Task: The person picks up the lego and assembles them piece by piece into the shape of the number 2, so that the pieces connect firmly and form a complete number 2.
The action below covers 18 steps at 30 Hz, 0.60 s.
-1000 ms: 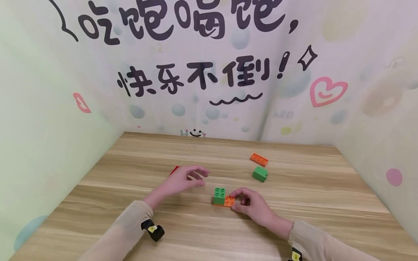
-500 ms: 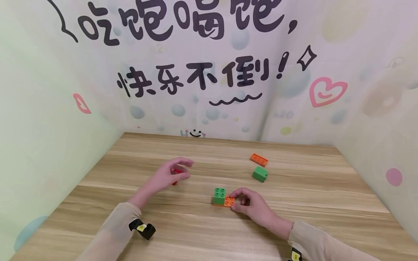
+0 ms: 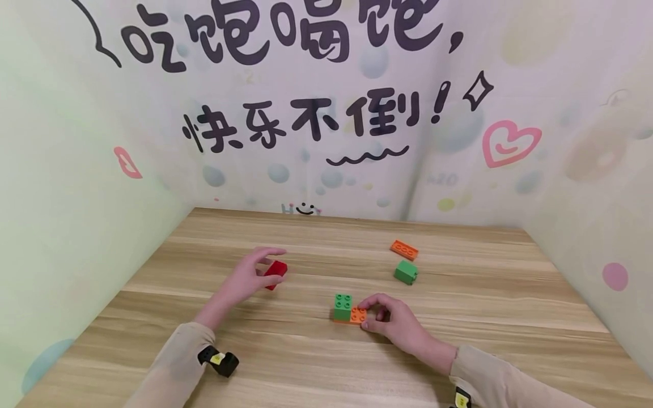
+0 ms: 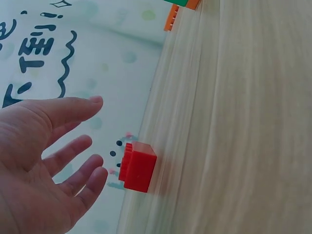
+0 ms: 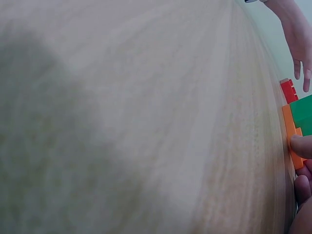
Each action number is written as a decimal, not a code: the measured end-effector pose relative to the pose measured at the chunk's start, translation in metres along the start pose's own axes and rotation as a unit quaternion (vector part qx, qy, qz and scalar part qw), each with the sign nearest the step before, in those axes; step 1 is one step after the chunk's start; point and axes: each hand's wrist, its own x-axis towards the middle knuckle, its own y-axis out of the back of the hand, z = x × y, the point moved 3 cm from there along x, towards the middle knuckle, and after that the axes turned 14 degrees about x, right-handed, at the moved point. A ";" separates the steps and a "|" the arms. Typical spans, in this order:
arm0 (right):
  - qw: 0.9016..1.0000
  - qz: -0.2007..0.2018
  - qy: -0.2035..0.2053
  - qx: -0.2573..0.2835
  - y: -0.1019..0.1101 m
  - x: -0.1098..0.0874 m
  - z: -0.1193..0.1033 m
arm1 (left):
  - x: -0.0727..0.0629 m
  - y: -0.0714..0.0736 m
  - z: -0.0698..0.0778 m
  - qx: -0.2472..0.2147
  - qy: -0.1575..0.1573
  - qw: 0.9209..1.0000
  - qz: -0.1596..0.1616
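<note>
A red toy building brick [image 3: 277, 269] lies on the table at the left. Around it, from above, reach the spread fingers of my left hand [image 3: 245, 279]; in the left wrist view a gap shows between that hand [image 4: 46, 163] and the brick [image 4: 141, 168]. Nearer the middle, an orange flat brick [image 3: 359, 315] carries a green brick [image 3: 343, 309] on its left half, leaving several studs bare on the right. My right hand [image 3: 403, 328] pinches the orange brick's right end between thumb and fingers. Its thumb [image 5: 302, 146] overlaps the orange side in the right wrist view.
Behind and right of the joined bricks, a second green brick [image 3: 406, 272] lies on its side. Farther back is another orange flat brick [image 3: 405, 249], its hollow underside showing. A printed cloth wall [image 3: 306, 181] closes off the back of the wooden table [image 3: 306, 362].
My left hand has moved left, over to the red brick, which now shows between its thumb and fingers. My right hand and the joined bricks have stayed put.
</note>
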 end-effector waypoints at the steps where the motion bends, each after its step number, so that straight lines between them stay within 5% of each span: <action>1: 1.000 0.000 0.000 0.000 0.000 0.000 0.000 | 0.000 0.000 -0.001 0.003 0.002 1.000 0.000; 18: 1.000 0.005 0.000 -0.006 0.000 0.001 0.001 | 0.004 -0.005 -0.018 0.080 0.025 0.996 -0.015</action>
